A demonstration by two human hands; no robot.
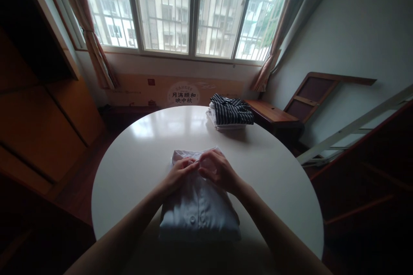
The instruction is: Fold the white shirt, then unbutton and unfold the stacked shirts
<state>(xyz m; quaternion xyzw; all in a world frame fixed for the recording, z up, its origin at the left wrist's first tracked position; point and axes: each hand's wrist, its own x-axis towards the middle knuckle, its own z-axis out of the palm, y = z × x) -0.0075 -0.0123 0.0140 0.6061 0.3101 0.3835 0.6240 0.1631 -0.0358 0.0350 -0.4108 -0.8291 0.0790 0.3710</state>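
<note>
At lower centre, the left hand (180, 172) pinches the collar (181, 154) front of the pale shirt (196, 204), whose body looks already folded; just right, the right hand (218, 170) pinches there too, so the collar seems unfinished. Right of upper centre, a garment stack (232, 111) sits neatly folded.

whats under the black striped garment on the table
Pale folded cloth shows at the left and near edges below the black striped garment, with the white table under the pile. The pile's middle is covered, so I can't count pieces.
</note>
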